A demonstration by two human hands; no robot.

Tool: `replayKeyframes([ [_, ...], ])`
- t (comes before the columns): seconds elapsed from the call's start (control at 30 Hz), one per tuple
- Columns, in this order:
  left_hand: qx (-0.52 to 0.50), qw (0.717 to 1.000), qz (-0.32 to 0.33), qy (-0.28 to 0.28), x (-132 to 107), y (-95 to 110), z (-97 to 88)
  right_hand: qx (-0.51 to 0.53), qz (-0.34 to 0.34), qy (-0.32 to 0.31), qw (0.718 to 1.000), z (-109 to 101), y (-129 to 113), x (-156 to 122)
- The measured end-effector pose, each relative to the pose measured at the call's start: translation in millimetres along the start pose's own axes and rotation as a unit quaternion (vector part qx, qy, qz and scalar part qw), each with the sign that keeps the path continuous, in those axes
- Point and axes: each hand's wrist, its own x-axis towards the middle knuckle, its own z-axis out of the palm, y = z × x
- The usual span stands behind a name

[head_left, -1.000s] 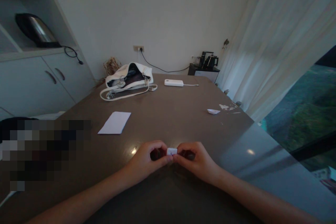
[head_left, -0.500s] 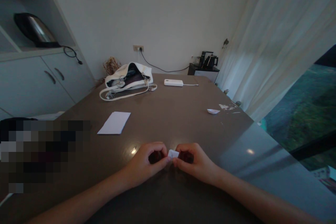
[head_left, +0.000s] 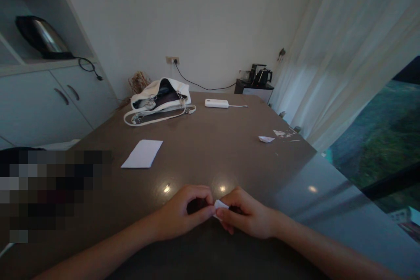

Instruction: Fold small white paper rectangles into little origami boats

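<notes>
A small folded piece of white paper is held between my two hands, low over the near part of the brown table. My left hand pinches its left edge between thumb and forefinger. From the other side my right hand grips it, thumb on the near face, with other fingers curled beneath. Part of the paper is hidden by the fingers. A stack of white paper sheets lies to the left. Farther off on the right sits a small folded paper boat.
Torn paper scraps lie near the right edge. Toward the back are a white handbag with its strap and a white power bank with a short cable. A white curtain hangs at right; a blurred-out patch covers the lower left.
Both hands have come slightly lower and nearer. My right hand has turned, its fingers now curling under the paper, and the paper has tilted and is more covered.
</notes>
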Motion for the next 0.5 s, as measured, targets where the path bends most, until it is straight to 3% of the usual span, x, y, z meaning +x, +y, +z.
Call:
replayKeyframes([
  [0.3, 0.028, 0.999, 0.004, -0.026, 1.1, 2.4, -1.4, 0.032, 0.007, -0.039, 0.999, 1.6, 0.1, 0.0],
  [0.5, 0.059, 0.998, 0.029, -0.02, 0.9, 3.0, -1.2, -0.016, 0.003, -0.046, 0.999, 3.5, -1.9, 0.1],
])
